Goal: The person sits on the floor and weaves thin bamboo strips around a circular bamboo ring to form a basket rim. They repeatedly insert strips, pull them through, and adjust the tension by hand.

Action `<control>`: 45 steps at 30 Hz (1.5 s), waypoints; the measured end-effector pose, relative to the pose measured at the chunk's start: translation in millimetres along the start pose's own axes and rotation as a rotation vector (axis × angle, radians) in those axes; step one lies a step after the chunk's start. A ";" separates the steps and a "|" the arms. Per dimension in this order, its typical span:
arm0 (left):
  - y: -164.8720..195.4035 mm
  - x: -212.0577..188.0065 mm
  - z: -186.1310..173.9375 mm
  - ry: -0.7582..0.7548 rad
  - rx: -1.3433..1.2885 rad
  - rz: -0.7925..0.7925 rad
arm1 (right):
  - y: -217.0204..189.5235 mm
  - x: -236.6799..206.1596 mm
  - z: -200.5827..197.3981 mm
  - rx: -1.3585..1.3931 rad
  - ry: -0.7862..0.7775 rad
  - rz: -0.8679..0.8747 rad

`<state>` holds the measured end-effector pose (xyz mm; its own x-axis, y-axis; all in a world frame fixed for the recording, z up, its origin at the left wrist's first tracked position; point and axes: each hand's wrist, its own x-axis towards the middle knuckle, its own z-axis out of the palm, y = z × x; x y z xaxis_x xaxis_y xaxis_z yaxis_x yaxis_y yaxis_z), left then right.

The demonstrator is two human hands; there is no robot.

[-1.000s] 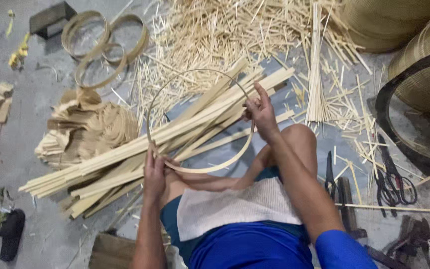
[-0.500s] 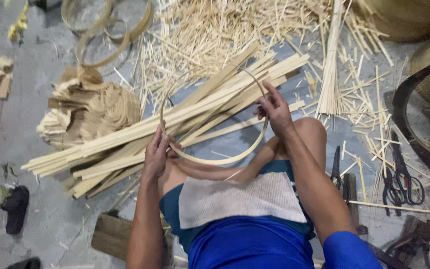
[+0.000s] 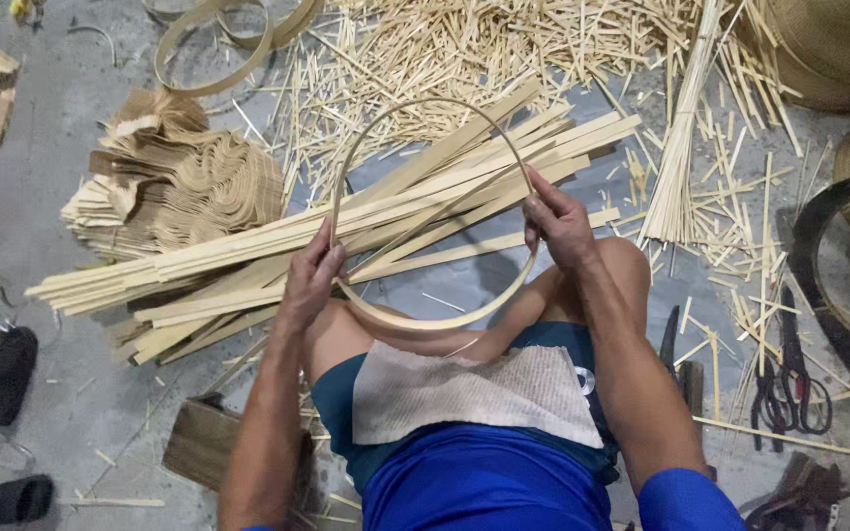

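While I watch from the head camera, my left hand point(image 3: 312, 275) is closed around the left side of a bamboo hoop point(image 3: 432, 211), and my right hand point(image 3: 558, 224) pinches its right side, thumb on the inner face. This hoop is a thin, flat, pale strip bent into an almost full circle, held upright at mid-frame above my bare knees; its lower arc dips just over the thighs. A rough, off-white woven cloth point(image 3: 469, 391) lies across my lap over blue shorts point(image 3: 484, 482).

Behind the hoop, a bundle of long flat bamboo slats point(image 3: 248, 261) runs diagonally from lower left toward upper right, smooth and straw-coloured. At upper left of the frame sits a heap of curled, tan bamboo shavings point(image 3: 179, 177) (layered like ruffled paper), and above it more finished bamboo rings point(image 3: 213, 44) rest on the grey concrete floor point(image 3: 61, 128). Short splintered offcuts point(image 3: 464, 44) litter the top centre. A tied sheaf of thin bamboo sticks point(image 3: 681, 138) stands at upper right, near a woven basket point(image 3: 828, 49). Dark-handled scissors point(image 3: 804, 379) lie at the right edge, and a black sandal point(image 3: 7, 369) lies at the lower left.
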<state>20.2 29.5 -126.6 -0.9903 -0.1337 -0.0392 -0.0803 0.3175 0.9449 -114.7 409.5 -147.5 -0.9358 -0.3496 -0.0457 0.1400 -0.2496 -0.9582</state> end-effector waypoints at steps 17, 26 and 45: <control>-3.1 -12.8 -8.0 -0.083 -0.516 -0.109 | -16.1 9.4 -9.2 0.129 -0.083 0.092; -7.3 -15.1 0.9 -0.030 -0.858 -0.107 | -14.5 21.6 -5.6 0.249 0.057 0.069; 4.9 -46.3 50.6 0.055 -1.377 -0.010 | 5.2 -30.9 -6.2 0.557 -0.002 0.151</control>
<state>59.9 84.8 -136.6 -0.9820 -0.1773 -0.0657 0.1211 -0.8563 0.5020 -87.0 424.6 -152.8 -0.8915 -0.4200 -0.1698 0.4221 -0.6340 -0.6480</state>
